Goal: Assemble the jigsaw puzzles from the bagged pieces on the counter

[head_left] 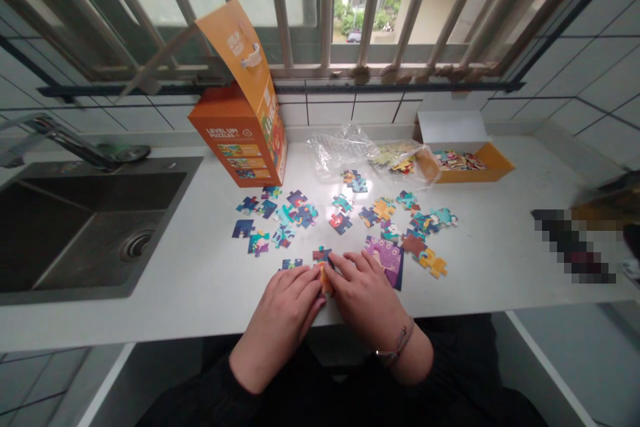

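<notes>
Head view: your left hand (290, 299) and right hand (369, 293) are together, both closed on an orange puzzle piece (326, 279) between them, near the front of the surface (185, 293). You seem to be matching shapes; the next move calls for aligning it with a neighbour, perhaps the purple puzzle section (386, 255) beside your right hand.

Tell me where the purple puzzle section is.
In the head view, the purple section lies right of centre on the counter, beside the right hand and left of the brown piece.
</notes>
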`<state>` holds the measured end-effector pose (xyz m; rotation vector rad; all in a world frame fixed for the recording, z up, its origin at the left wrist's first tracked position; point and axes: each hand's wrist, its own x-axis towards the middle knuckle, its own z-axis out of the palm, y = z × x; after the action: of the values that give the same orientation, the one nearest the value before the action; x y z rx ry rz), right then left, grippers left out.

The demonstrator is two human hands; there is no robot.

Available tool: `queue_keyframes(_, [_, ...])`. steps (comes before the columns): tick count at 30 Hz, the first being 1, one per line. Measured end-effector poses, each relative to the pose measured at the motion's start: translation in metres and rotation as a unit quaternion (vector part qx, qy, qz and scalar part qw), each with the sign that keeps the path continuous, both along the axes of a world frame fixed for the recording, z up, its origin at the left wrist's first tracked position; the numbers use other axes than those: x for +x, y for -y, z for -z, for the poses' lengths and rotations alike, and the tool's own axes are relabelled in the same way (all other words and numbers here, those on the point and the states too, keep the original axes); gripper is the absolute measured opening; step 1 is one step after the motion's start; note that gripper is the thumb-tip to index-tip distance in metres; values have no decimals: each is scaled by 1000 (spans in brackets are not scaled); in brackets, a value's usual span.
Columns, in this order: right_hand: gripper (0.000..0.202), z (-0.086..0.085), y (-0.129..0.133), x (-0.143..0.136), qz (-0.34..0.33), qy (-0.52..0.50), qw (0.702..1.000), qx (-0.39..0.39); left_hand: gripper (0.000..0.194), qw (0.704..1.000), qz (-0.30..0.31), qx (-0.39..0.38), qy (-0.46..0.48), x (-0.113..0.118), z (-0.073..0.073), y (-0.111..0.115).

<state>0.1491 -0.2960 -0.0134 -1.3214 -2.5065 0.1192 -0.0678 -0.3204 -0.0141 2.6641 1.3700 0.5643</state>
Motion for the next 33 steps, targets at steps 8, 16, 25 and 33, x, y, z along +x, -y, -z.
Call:
queue_keyframes(8, [36,14,-14,114,231,-20,971,62,36,1000,-9,20,6,-1,6,-8])
queue_keyframes(16, [42,28,-22,166,221,-70,973,2,39,1000,-14,27,6,1,7,-13])
queue_keyframes(25, [47,22,-19,172,199,-103,974,37,42,999,-26,24,25,0,10,-12])
queue_keyframes(33, [40,8,-7,136,110,-156,981,24,41,999,-30,22,25,1,10,-13])
